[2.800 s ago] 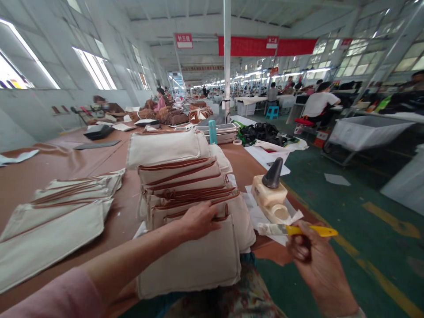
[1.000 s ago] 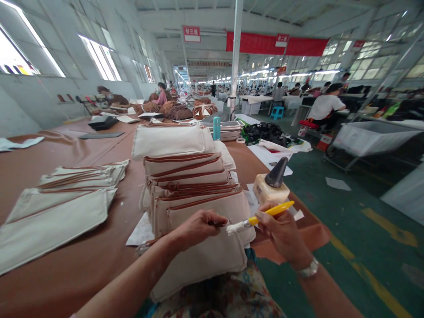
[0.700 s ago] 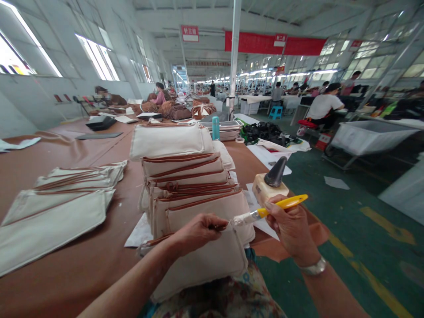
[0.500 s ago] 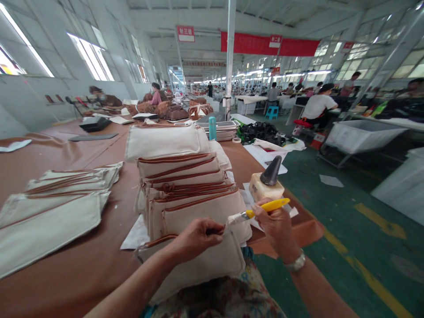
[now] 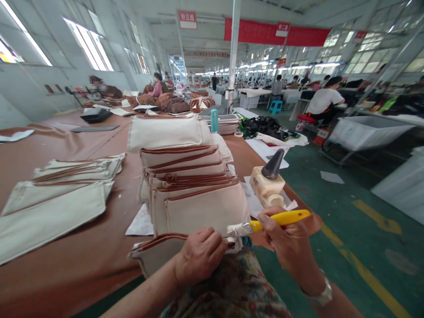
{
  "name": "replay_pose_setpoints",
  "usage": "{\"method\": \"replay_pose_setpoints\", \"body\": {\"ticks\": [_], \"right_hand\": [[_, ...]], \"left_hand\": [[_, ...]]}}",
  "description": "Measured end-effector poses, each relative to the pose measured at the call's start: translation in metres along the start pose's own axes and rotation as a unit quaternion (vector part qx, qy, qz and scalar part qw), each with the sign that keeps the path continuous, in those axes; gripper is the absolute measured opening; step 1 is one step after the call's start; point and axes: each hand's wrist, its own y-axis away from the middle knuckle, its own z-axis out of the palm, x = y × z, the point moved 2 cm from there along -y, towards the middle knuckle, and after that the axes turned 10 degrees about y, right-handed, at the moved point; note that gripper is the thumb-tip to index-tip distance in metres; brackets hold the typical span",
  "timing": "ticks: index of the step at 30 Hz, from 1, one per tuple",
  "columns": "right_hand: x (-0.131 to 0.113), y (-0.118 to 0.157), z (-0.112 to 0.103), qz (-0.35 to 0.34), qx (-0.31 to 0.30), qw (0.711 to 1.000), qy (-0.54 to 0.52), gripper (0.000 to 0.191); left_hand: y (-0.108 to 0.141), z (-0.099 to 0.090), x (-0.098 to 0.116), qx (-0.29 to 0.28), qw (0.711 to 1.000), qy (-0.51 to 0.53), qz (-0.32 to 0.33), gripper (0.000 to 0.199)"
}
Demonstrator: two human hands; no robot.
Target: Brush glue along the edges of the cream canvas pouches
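Found nearest, on the near side of the pouch stack [image 5: 202, 212]: floral cloth [image 5: 245, 278], soft and creased. Just in front of the stack, noted a left hand [image 5: 200, 254] with fingers curled firmly down on the front pouch [image 5: 159, 256]: cream fabric, brown edging along the mouth, stitched seams. At the near right corner of the stack, noted a right hand [image 5: 289, 247] wrapped round a brush [image 5: 281, 217]: smooth tapered yellow handle, bristles matted white. Bristles directed toward the front pouch, beside the left fingers; cannot tell whether touching. Shiny silver-toned band [image 5: 323, 295] on the right wrist.

Within the stack: flat rectangular pouches in leaning, overlapping layers, cream cloth with brown trim and raised seams. Right of the stack: boxy off-white container [image 5: 266, 187], round opening on its near side, dark marking illegible. Atop the container: blunt black cone [image 5: 273, 164]. Left of the stack: second pile [image 5: 49, 212] of similar pouches, fanned out. Beneath the stack and second pile: brown sheet [image 5: 115, 238], smooth, leather-like.

Just beyond the stack: turquoise cylindrical bottle [image 5: 214, 121] and tangled black straps [image 5: 265, 127]. Farther beyond, to the right: pale trough-shaped cart [image 5: 371, 132] and blue stool [image 5: 275, 106]. High beyond the stack: red-and-white sign [image 5: 187, 20], reading 针三组; red banner [image 5: 255, 33]; second sign [image 5: 282, 29], apparently reading 针二组.
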Motion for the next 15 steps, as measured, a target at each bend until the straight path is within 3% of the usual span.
{"method": "replay_pose_setpoints", "body": {"ticks": [5,8,11,13,15], "right_hand": [[-0.012,0.019,-0.016,-0.042,-0.028,0.993,0.110,0.030],[-0.026,0.018,-0.028,-0.092,0.042,0.979,0.177,0.026],[-0.033,0.013,-0.022,-0.118,0.127,0.969,0.177,0.021],[-0.028,0.012,-0.010,-0.125,0.095,0.975,0.155,0.020],[-0.017,0.017,0.001,-0.125,0.010,0.980,0.152,0.024]], "left_hand": [[0.003,-0.003,-0.002,0.019,1.000,-0.011,-0.018,0.021],[0.004,-0.003,-0.001,0.011,1.000,-0.015,-0.015,0.021],[0.002,-0.005,0.002,0.001,1.000,-0.014,0.008,0.024],[0.001,-0.006,0.003,0.005,1.000,-0.014,0.005,0.025],[0.002,-0.005,0.002,0.014,1.000,-0.020,-0.009,0.026]]}}
